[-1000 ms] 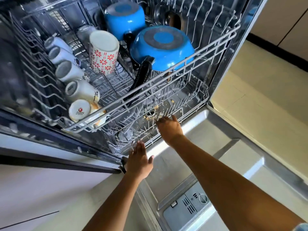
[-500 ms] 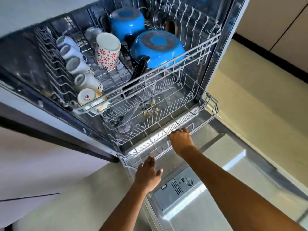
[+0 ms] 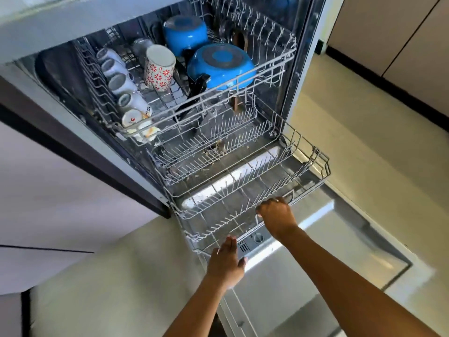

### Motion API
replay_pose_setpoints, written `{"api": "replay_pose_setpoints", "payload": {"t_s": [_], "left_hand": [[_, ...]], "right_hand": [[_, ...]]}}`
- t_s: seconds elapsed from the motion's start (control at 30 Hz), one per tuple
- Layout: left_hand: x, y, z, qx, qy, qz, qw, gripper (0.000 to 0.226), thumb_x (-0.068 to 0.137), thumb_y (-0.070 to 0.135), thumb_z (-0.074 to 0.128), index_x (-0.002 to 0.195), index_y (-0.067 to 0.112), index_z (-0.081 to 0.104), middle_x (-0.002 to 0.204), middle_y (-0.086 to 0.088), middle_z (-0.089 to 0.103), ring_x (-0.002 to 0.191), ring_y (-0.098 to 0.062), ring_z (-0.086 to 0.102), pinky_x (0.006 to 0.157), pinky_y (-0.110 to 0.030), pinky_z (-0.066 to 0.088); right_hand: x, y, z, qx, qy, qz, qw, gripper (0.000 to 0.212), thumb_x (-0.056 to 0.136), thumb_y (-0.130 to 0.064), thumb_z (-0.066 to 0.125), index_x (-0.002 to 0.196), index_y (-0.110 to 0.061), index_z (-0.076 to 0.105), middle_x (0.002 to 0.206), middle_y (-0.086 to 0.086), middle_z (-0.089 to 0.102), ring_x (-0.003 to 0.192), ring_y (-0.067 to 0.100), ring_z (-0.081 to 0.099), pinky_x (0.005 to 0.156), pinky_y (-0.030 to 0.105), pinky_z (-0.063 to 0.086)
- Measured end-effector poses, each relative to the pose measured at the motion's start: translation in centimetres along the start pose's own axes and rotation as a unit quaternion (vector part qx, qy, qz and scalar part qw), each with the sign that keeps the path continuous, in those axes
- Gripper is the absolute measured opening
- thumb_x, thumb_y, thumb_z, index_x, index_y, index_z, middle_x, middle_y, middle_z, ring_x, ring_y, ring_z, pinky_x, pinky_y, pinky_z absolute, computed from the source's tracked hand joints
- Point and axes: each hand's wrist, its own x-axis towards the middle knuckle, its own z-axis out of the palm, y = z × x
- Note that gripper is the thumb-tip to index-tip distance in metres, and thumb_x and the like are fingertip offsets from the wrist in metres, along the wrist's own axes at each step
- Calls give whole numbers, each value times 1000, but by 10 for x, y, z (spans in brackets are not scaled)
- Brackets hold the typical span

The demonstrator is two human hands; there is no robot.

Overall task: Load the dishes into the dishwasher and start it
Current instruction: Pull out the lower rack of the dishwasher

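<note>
While right hand (image 3: 277, 215) grips lower rack (image 3: 323, 166), mug logo (image 3: 132, 120) unreadable

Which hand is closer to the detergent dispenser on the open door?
Left. The left hand lies just beside the dispenser; the right hand is above it, gripping the lower rack front rail.

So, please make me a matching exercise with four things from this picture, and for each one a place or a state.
Things:
1. right hand
2. left hand
3. flowered mug
4. blue pan

States or places:
A. upside down, right side of the upper rack
B. flat and open beside the lower rack's corner
C. closed on the lower rack's front rim
D. upside down, beside a row of white cups

Pairs: 1-C, 2-B, 3-D, 4-A
</note>
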Motion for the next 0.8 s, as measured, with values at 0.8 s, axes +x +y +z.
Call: {"api": "replay_pose_setpoints", "payload": {"t_s": [0.8], "left_hand": [[-58, 50, 61, 6, -67, 14, 998, 66, 103, 41, 23, 151, 9, -10, 158, -6, -15, 146, -17, -7, 115, -30, -3]], "right_hand": [[-94, 18, 46, 6, -21, 28, 999, 42, 90, -3, 51, 127, -23, 54, 126, 0, 58, 117, 19, 53, 109, 32, 30]]}}
